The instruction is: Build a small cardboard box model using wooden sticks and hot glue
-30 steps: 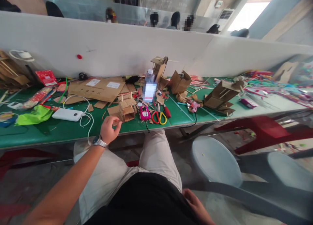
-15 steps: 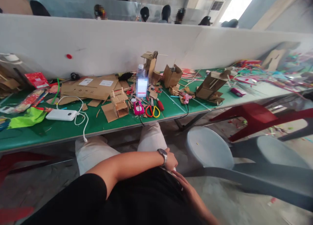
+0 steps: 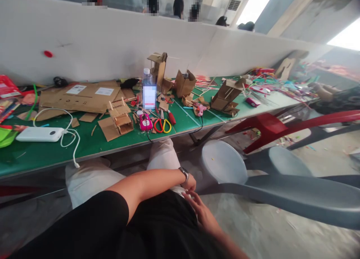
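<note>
My left hand (image 3: 190, 182), with a metal wristwatch (image 3: 184, 174) on its wrist, reaches across my lap to my right hip. Its fingers are curled down against the pale trousers (image 3: 164, 155); whatever lies inside them is hidden. Just below and beside it is my right hand (image 3: 200, 209), its fingers loosely stretched at the trouser waist by the hem of my black shirt (image 3: 157, 229). On the table ahead, out of reach of both hands, are red-and-yellow-handled scissors (image 3: 162, 125), a pink device (image 3: 145, 122) with a cable, and a small cardboard model (image 3: 120, 120).
A green table (image 3: 84, 148) bears a white power bank (image 3: 41, 134) with cable, flat cardboard (image 3: 75, 99), a bottle (image 3: 147, 77), a lit phone (image 3: 149, 96), a pink glue gun (image 3: 200, 109) and cardboard models (image 3: 227, 95). Grey stools (image 3: 223, 161) and a red stool (image 3: 261, 127) stand right.
The view has swung to the right, so the table things sit farther left. My right hand has drawn back a little, with more of its fingers showing. My left hand stays at the hip.
</note>
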A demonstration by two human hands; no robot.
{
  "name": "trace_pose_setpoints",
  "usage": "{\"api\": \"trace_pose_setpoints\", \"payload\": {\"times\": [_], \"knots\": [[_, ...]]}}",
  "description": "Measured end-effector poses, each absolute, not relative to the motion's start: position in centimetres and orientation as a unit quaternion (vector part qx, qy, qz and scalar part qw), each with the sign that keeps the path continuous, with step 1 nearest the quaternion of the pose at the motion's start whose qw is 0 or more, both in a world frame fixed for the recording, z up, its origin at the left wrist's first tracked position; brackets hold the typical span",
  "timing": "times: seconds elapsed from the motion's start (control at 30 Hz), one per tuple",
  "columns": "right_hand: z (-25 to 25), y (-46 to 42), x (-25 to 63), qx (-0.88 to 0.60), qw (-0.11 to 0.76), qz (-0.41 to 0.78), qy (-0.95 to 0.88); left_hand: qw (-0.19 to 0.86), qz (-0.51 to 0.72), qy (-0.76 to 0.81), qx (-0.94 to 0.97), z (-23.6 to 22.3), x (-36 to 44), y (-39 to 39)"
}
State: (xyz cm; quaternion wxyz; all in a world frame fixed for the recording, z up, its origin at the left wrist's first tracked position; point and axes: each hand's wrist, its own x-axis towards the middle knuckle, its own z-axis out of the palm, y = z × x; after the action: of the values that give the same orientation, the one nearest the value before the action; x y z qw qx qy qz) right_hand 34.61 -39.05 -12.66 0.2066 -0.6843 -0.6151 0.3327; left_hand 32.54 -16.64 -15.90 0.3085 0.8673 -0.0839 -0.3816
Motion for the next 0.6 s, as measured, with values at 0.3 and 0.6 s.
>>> {"api": "trace_pose_setpoints", "payload": {"times": [0.3,0.6], "knots": [[-11.7,-39.5,34.6,-0.662,0.261,0.305,-0.633,0.321,-0.394,-0.086,0.857,-15.4,31.9,-16.8],[-11.8,-40.1,33.8,-0.666,0.229,0.314,-0.636,0.242,-0.370,-0.090,0.892,-15.8,32.2,-17.3]]}}
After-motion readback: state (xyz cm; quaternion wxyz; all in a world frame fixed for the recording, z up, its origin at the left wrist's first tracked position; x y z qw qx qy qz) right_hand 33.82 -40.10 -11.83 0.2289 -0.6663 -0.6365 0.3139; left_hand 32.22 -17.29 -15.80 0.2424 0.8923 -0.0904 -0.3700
